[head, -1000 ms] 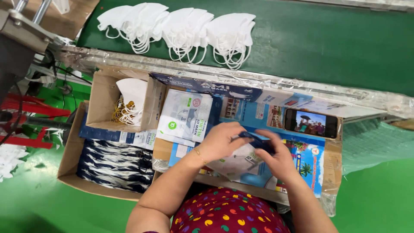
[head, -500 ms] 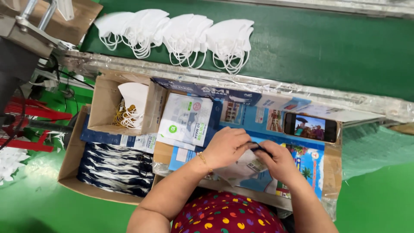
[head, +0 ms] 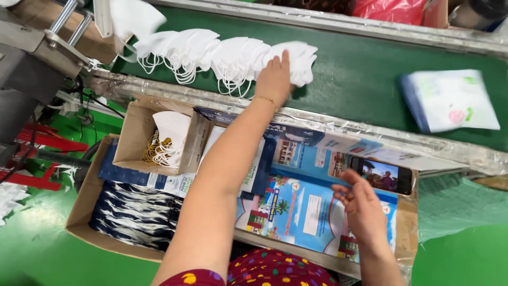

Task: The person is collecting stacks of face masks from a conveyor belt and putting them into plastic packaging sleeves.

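The person's left hand is stretched far out over the green belt. Its fingers are flat and close together, and they press down on the right end of a row of white face masks. The masks lie on the belt in a line, each one partly over the next, with their thin ear loops hanging toward the person. The hand lies on top of the masks and does not clamp them. A thin bracelet shows at the wrist.

The right hand is low and near the body. Its fingers are bent a little and spread apart, and it holds nothing. It hovers over a bright blue printed sheet that lies on the work top. Just past its fingertips is a phone lying flat with its screen lit.

Farther right on the belt sits a flat white packet with a blue edge, well apart from the masks.

Under the left arm is a small open cardboard box with a few masks inside. Beside it, lower down, a bigger cardboard box holds dark packets with white stripes. The floor is green.
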